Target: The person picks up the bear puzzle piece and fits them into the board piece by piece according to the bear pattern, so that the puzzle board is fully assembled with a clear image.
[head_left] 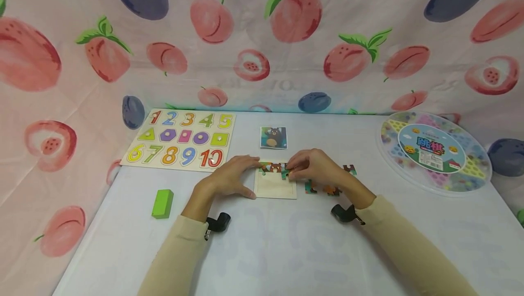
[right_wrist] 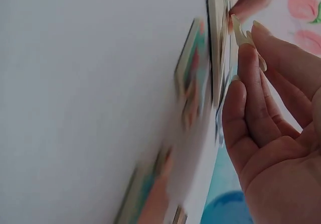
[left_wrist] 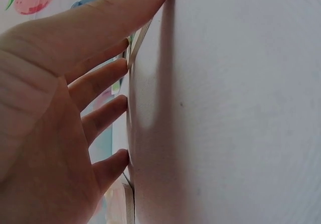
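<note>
- The right hand (head_left: 313,166) has thumb and fingertips clamped on a small puzzle piece (head_left: 285,175), held at the right side of the puzzle tray (head_left: 275,191), near its far corner. The right wrist view is blurred around the tray, so I cannot say whether the piece already touches wood.
- The left hand (head_left: 231,175) has its thumb and fingers spread well apart, on the tray's left side: thumb at the near corner, fingertips by the far corner.
- The tray lies flat on the white table (head_left: 270,250), with fitted pieces (head_left: 273,168) along its far edge and bare wood nearer the person.
- Good practice here would be to steady the tray from the left — light contact, no push — so it does not slide as the piece meets its neighbour.
- Turn the piece until its print agrees with the bear card (head_left: 273,138) just beyond the tray, then line up tab and notch before any pressure.
- Lower it straight down and press with a flat fingertip; sliding it sideways could lift the fitted row.
- If it resists, I would lift and turn it rather than force it.
- Leave the loose pieces (head_left: 310,187) on the right undisturbed — the right wrist passes close to them.
</note>
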Motion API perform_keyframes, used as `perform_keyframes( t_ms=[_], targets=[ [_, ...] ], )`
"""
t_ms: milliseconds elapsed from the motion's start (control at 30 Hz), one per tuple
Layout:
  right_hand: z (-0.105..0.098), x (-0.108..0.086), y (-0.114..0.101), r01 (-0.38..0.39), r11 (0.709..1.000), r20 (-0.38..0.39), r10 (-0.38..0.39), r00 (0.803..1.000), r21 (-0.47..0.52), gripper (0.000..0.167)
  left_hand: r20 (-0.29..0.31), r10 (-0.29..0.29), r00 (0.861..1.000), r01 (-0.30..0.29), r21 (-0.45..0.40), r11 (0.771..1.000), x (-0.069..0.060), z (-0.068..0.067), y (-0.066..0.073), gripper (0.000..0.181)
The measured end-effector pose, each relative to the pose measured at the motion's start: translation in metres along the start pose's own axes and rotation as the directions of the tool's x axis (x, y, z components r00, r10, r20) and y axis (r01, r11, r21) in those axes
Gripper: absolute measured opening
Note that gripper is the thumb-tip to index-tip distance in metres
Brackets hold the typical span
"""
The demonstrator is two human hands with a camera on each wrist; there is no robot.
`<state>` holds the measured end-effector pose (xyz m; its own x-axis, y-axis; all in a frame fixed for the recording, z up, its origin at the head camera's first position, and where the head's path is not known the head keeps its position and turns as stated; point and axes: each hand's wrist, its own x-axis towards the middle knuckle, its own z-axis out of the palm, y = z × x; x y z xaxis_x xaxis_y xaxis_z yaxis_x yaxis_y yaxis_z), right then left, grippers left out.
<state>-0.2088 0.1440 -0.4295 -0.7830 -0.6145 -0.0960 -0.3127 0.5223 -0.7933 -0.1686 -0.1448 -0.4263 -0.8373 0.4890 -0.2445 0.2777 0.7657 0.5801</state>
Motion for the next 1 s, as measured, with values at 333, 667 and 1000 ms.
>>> perform_keyframes(
  t_ms=[333,667,1000],
  targets=[
    [0.021,0.020,-0.017,0.064,0.997,0.063,-0.066,0.996,0.032,0.023,-0.024,-0.018,1.000,0.018,-0.010,1.000,0.000,-0.001,-0.001,0.085],
    [0.035,0.031,-0.024,0.074,0.995,0.040,-0.071,0.997,-0.067,0.021,-0.034,0.000,0.999,0.000,-0.006,1.000,0.000,0.001,-0.002,0.085],
    [0.045,0.037,-0.028,-0.001,0.993,0.005,0.001,1.000,-0.114,0.018,-0.029,-0.013,1.000,0.012,-0.013,1.000,0.001,0.002,-0.003,0.084]
  ],
)
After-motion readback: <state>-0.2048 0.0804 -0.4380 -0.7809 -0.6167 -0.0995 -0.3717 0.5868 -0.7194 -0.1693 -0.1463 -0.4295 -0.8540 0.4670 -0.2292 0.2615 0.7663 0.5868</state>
